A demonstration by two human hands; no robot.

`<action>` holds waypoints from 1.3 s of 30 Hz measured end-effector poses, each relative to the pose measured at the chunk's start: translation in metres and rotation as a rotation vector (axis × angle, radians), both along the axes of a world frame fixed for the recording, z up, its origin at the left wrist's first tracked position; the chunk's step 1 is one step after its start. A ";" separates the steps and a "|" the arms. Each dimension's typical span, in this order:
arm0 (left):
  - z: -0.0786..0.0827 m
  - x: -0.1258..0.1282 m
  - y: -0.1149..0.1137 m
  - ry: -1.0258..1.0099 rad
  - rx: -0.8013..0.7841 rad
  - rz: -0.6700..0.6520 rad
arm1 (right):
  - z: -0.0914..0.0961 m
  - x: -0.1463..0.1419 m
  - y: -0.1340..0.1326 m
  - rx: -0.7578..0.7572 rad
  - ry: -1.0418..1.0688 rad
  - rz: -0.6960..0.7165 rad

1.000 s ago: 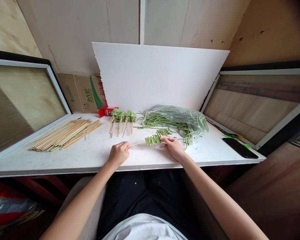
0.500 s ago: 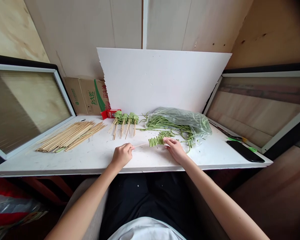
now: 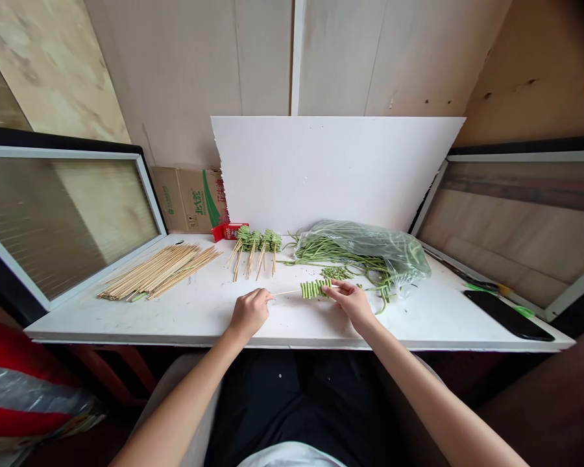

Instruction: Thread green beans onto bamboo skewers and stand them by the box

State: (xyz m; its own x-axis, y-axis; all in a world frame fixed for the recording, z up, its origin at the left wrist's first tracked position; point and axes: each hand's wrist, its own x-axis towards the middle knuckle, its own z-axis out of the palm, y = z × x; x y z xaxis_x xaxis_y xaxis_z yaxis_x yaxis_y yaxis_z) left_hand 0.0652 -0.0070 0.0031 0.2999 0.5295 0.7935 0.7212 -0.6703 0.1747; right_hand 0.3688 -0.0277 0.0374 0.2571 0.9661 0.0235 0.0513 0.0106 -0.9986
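Observation:
My left hand [image 3: 251, 314] is closed around one end of a thin wooden skewer [image 3: 286, 292], held level above the table. A row of short green bean pieces [image 3: 313, 289] is threaded side by side on its other end. There, my right hand [image 3: 350, 301] pinches the last pieces between thumb and fingers. Just behind it lies a small heap of cut bean pieces [image 3: 337, 272]. Long green beans [image 3: 338, 250] spill from a clear plastic bag [image 3: 399, 250]. Several finished bean skewers [image 3: 257, 241] are stacked farther back, their sticks pointing toward me.
Bare skewers [image 3: 150, 271] lie in a wide pile on the left of the white table [image 3: 194, 324]. A black phone [image 3: 506, 314] and scissors [image 3: 481, 283] rest at the right. Behind stand a red box [image 3: 233, 231], a cardboard box [image 3: 189, 201] and a white board [image 3: 340, 175].
The camera view has shifted, so everything sits slightly lower and farther right. Both hands keep their hold, and my right fingers have moved a little over the end bean pieces.

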 end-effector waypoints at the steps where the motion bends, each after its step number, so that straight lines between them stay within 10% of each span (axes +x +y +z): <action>1: 0.000 0.000 0.000 -0.010 0.014 0.004 | 0.001 0.000 0.000 -0.016 -0.014 0.007; 26: 0.004 0.002 -0.002 0.025 -0.130 -0.030 | 0.006 0.001 -0.001 0.073 -0.050 -0.026; 39: 0.056 0.003 -0.024 0.033 -0.730 -0.230 | 0.005 0.016 0.008 0.254 -0.056 -0.058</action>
State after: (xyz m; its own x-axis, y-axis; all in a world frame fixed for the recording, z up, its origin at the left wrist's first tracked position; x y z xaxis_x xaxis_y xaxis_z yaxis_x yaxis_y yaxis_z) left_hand 0.0678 -0.0309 0.0592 0.4835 0.8374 0.2549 0.5900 -0.5269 0.6118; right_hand 0.3844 -0.0201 0.0425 0.3036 0.9111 0.2787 0.1141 0.2557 -0.9600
